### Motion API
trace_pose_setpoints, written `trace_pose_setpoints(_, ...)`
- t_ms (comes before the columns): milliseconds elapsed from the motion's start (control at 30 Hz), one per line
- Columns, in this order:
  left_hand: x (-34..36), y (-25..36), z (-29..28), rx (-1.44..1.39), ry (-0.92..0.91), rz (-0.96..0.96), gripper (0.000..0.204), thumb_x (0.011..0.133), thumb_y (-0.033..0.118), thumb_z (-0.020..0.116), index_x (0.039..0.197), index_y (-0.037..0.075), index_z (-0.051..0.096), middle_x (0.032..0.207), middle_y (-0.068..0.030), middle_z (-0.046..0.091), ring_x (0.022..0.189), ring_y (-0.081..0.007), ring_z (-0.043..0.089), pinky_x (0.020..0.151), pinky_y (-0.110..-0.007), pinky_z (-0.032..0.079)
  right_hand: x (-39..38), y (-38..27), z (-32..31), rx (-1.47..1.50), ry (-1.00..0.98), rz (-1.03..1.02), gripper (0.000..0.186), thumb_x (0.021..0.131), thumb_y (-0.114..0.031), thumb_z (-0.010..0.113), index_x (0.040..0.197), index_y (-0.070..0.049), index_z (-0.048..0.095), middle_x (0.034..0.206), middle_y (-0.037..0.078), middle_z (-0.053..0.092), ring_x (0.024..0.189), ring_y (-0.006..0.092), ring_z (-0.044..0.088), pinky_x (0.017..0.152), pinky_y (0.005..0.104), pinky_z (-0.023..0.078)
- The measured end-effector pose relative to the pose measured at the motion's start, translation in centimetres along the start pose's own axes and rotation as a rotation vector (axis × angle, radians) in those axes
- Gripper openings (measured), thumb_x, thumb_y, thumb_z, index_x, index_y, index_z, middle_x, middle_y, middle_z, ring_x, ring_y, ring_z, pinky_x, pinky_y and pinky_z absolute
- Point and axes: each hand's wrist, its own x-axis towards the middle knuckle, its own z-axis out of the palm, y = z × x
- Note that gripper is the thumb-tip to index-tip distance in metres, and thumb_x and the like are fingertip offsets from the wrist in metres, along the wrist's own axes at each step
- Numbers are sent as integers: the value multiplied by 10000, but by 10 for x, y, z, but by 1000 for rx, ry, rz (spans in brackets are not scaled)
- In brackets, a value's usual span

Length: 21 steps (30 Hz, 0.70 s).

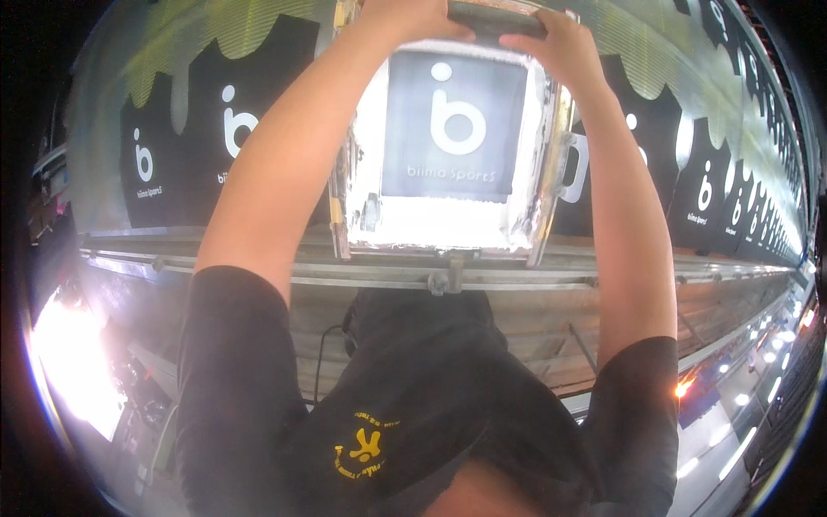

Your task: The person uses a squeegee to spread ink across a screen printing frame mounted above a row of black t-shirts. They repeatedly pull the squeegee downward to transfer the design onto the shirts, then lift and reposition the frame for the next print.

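Squeegee bar: dark grey, apparently a squeegee; located at the far end of the screen-printing frame, between the two hands.
Bar axis: laid crosswise, left to right; the frame's longer sides are run away from the wearer, roughly at right angles to it.
Left hand: placed at the bar's left end; thumb turned inward along the near face. Remaining fingers are cut off by the upper picture edge, so their closure cannot be told.
Right hand: placed at the bar's right end; the bar is held between thumb and fingers, thumb pointed toward the left one.
Nearer hand: neither; the bar is reached by both, one at each end.
Print window: dark rectangle with a white emblem; lies just on the wearer's side of the thumbs, between the forearms.
White ink: spread on the near margin, well apart from the bar.
Frame mount: a metal clamp is seen at the near edge, by the long rail.
Surroundings: dark fabric panels with white emblems are laid out on both sides.
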Motion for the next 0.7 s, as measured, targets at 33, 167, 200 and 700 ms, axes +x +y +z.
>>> trace_pose_setpoints(33,2,6,-3,-26,-43,-35,578,705,604,836,964,89,799,814,-174,741,783,-364,730,731,-464,574,0,-6,-2,-11,47,-5,559,780,-526,833,920,0,704,916,205,703,915,380,696,792,467,541)
trace_pose_setpoints(167,-36,20,6,84,-62,50,538,732,597,825,933,99,791,800,-147,738,752,-344,721,687,-453,561,-44,-4,19,-5,103,-96,573,818,-492,843,1102,-9,727,968,135,739,847,303,716,750,400,562)
trace_pose_setpoints(200,-51,29,6,103,20,140,550,736,630,823,942,121,784,764,-113,728,702,-316,712,638,-433,549,-63,3,29,-31,141,-147,557,809,-519,839,1019,-21,706,918,130,713,846,308,705,741,418,553)
trace_pose_setpoints(700,-208,133,-3,-114,-388,-111,624,728,689,793,741,73,691,764,-103,707,786,-326,707,673,-458,549,-246,3,52,43,13,-116,526,771,-482,866,827,-12,637,804,155,651,809,379,672,722,489,526)
